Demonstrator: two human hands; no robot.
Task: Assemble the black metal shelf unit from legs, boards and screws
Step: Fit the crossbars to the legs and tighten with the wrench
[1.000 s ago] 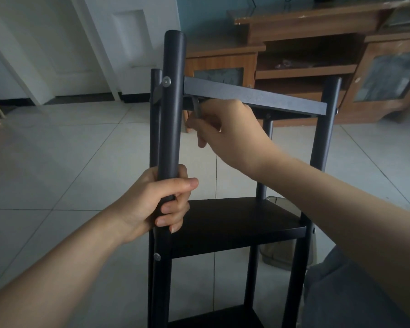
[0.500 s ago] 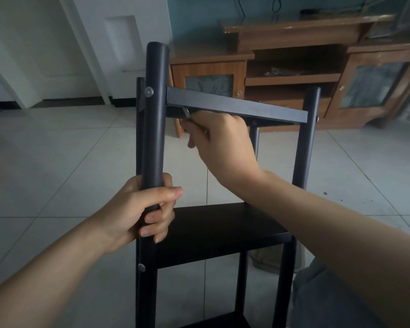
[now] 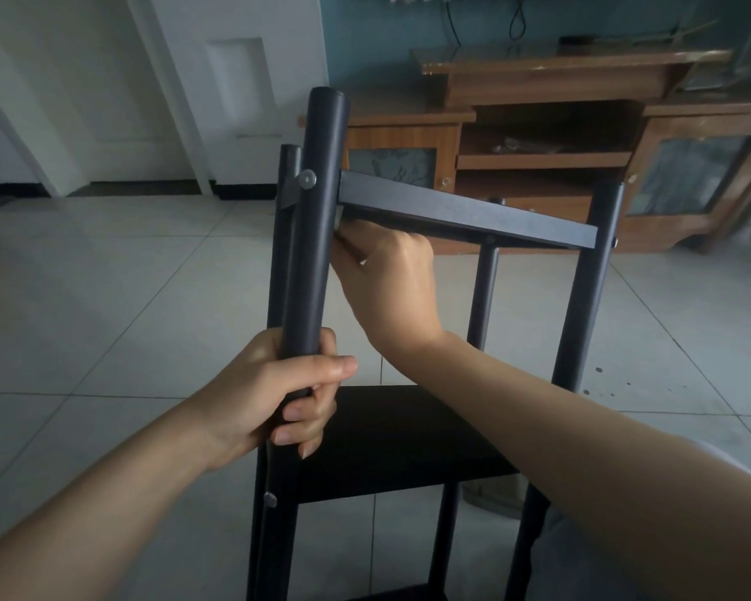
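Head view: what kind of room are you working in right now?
Most likely a home living room. A wooden TV cabinet with glass-fronted doors stands against a teal wall, a white panelled door is at the left, and the floor is pale tile.

Cabinet (image 3: 582,136) behind shelf unit (image 3: 465,214)

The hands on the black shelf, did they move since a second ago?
The right hand moved up under the top board, closer to the front leg, and the small metal tool it pinched is now hidden. The left hand kept gripping the front leg at the same spot. The shelf stayed upright.
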